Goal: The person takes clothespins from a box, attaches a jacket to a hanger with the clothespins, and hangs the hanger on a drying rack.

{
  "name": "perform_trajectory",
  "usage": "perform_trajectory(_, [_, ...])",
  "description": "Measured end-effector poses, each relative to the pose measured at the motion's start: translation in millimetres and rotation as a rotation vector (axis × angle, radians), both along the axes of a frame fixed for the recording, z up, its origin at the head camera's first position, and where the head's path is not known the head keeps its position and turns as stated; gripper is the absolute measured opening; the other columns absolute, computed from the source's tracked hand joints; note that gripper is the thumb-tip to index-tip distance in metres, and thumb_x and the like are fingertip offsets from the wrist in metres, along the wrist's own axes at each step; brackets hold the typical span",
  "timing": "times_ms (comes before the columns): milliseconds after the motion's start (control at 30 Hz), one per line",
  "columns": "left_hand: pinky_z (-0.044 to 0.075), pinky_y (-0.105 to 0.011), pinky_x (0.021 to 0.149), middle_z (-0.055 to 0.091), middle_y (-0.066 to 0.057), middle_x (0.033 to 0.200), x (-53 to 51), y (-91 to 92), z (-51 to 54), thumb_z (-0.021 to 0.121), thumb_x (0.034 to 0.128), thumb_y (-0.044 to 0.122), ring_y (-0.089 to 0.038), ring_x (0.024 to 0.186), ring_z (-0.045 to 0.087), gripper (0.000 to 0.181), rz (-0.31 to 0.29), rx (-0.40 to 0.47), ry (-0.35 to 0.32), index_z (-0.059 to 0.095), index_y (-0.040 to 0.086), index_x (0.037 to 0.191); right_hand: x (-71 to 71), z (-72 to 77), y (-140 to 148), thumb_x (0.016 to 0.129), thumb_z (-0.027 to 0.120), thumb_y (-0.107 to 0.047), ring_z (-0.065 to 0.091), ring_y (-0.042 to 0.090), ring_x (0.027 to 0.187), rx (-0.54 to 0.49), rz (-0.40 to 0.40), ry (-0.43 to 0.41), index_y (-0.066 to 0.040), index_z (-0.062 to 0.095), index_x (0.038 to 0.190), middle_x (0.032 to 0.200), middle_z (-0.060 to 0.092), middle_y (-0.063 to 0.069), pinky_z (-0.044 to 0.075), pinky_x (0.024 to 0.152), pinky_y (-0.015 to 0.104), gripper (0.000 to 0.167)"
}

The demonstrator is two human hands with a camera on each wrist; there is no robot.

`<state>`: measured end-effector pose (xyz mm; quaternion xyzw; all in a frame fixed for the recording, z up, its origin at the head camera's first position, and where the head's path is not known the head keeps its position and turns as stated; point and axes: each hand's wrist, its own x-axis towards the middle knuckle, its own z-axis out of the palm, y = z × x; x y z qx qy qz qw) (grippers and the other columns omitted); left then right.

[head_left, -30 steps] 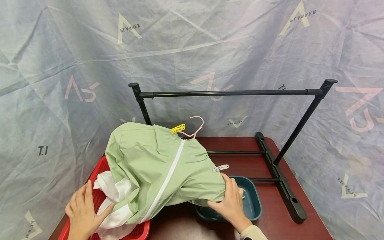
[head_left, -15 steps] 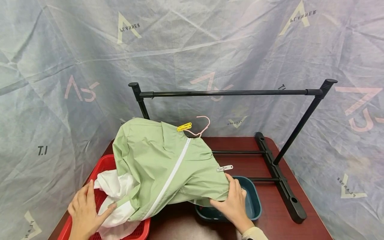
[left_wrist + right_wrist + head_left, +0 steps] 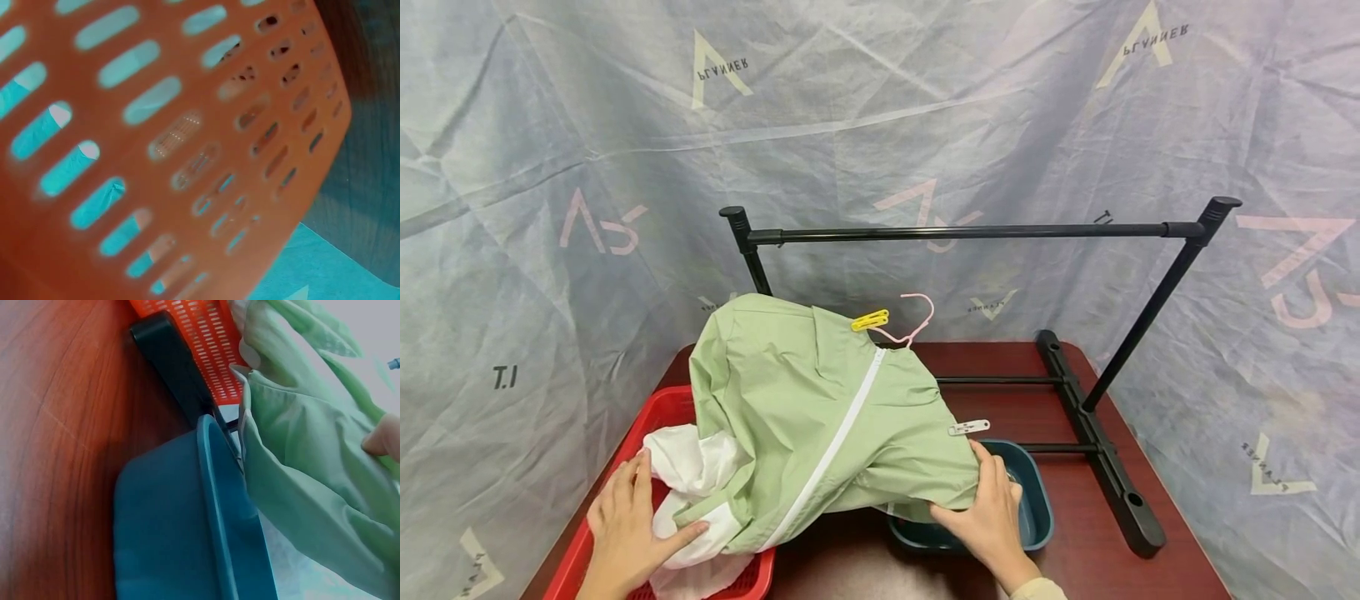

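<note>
A light green zip jacket (image 3: 790,392) lies slanted across the middle on a pink clothes hanger (image 3: 917,321), whose hook sticks out at the collar. A yellow clothespin (image 3: 870,321) sits by the collar and a white clothespin (image 3: 970,427) near the right shoulder. My right hand (image 3: 988,521) grips the jacket's right side, thumb in front; the thumb also shows on the cloth in the right wrist view. Over the red basket (image 3: 658,408), my left hand (image 3: 636,521) has its fingers extended beside white cloth (image 3: 696,458). The basket wall (image 3: 140,131) fills most of the left wrist view.
Behind the jacket stands a black clothes rack (image 3: 970,233) with feet on the dark red table (image 3: 1120,475). A teal basin (image 3: 1036,492) sits partly beneath the jacket's right side. Printed grey sheeting (image 3: 880,108) hangs around the table.
The jacket, with its hanger and both clothespins, has shifted to the right. My right hand moves right with it, and my left hand has also drifted right over the basket.
</note>
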<state>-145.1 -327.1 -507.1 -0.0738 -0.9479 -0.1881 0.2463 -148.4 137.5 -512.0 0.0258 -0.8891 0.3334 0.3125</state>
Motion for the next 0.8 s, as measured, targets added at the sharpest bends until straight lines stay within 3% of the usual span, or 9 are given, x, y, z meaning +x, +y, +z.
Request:
perform_trajectory(333, [0.01,-0.074,0.099,0.022,-0.025,0.149,-0.8,0.4,-1.1,0.087,0.0535,0.058,-0.045,0.143,0.011,0.145,-0.026,-0.049,-0.066,0.003,0.006,0.159,6.8,-8.3,3.7,0.047,0.091,-0.029,0.049,0.021,0.08,-0.038,-0.021,-0.007,-0.002,0.049,0.134,0.093,0.051,0.006,0.027,0.068,0.037,0.1])
perform_trajectory(800, [0.006,-0.074,0.101,0.028,-0.027,0.143,-3.9,-1.0,0.2,0.086,0.0416,0.071,-0.052,0.131,0.021,0.157,-0.072,-0.14,-0.132,0.001,0.011,0.16,15.6,-19.6,2.0,0.046,0.09,-0.028,0.051,0.023,0.081,-0.034,-0.038,0.05,0.002,0.05,0.131,0.095,0.053,0.008,0.028,0.066,0.037,0.099])
